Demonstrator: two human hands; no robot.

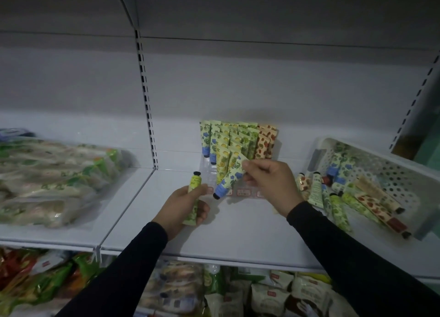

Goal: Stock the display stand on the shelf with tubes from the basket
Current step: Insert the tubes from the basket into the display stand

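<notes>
On the shelf, with the basket at right, the stand is mid-stocking: the right hand pinches a blue tube cap-down at its front, needing an empty slot, while the left hand clasps a yellow tube.

Bare shelf before stand (basket right)

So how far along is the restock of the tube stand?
Partly done: the display stand already holds rows of tubes. In hand: the right hand lowers a blue-flower tube toward its empty front; the left hand holds a yellow-green tube. Left: many tubes in the basket.
</notes>
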